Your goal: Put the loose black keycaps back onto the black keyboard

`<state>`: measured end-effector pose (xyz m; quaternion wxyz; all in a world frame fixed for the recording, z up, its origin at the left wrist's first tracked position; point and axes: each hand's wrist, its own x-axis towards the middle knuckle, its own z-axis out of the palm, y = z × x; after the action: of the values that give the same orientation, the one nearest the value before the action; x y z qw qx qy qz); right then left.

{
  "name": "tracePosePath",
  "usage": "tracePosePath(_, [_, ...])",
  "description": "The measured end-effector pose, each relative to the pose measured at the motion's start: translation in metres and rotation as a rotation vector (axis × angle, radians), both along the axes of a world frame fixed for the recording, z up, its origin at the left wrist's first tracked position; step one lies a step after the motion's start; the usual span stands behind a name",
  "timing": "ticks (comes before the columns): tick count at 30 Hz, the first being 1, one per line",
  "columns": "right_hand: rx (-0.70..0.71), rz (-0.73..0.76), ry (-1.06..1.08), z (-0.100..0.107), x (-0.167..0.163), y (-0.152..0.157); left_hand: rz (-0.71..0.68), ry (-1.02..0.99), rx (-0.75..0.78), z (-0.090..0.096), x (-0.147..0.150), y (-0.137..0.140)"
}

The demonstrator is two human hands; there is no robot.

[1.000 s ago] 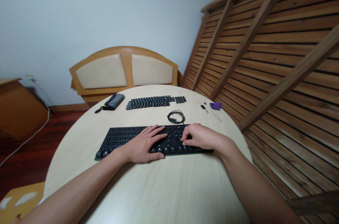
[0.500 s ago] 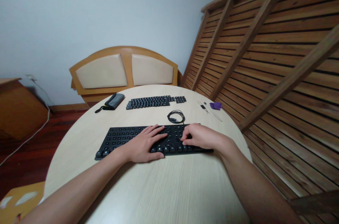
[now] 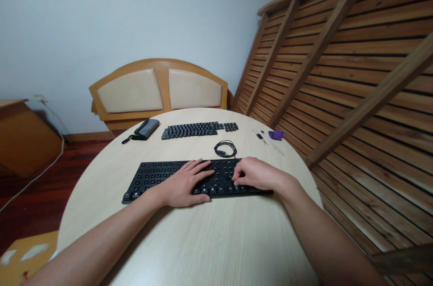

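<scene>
While our left hand [image 3: 186, 185] lay flat and spread, gripping nothing, across the keyboard [image 3: 221, 180] at mid-table [image 3: 209, 241], our right hand [image 3: 250, 173] curled over its three-o'clock end, fingertips nearly closed; whether they pinched anything, we could not tell. Steady left pressure and small, straight right-hand moves seemed our best way. Cable [image 3: 221, 153] coiled at one o'clock, pouch [image 3: 148, 129] sat at eleven, keycaps [image 3: 190, 130] at twelve.

- Place: room in a home, probably a bedroom.
- Headboard [image 3: 164, 89] with two padded cream panels [image 3: 130, 92], before a pale wall [image 3: 152, 11].
- Slatted wooden frame [image 3: 341, 78], like a bed base, upright at right.
- Dark red floor [image 3: 83, 155]; wall socket [image 3: 40, 98] with cord [image 3: 62, 144].
</scene>
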<state>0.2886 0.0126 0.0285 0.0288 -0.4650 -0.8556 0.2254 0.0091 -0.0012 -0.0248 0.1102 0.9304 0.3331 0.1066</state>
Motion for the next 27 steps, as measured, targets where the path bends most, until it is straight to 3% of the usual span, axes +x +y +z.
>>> tracePosePath(9, [-0.014, 0.027, 0.050, 0.000, 0.008, -0.001, -0.003, 0.011, 0.051, 0.003, 0.000, 0.000])
tracePosePath(16, [-0.081, -0.084, 0.064, -0.006, 0.025, 0.010, 0.013, 0.043, 0.085, 0.009, 0.002, -0.004])
tracePosePath(22, [0.055, -0.180, -0.068, -0.002, 0.037, 0.020, 0.037, 0.072, 0.106, 0.006, 0.001, 0.000])
tracePosePath(27, [0.316, -0.222, -0.160, 0.004, 0.020, 0.042, 0.013, 0.074, 0.111, 0.003, 0.002, 0.002])
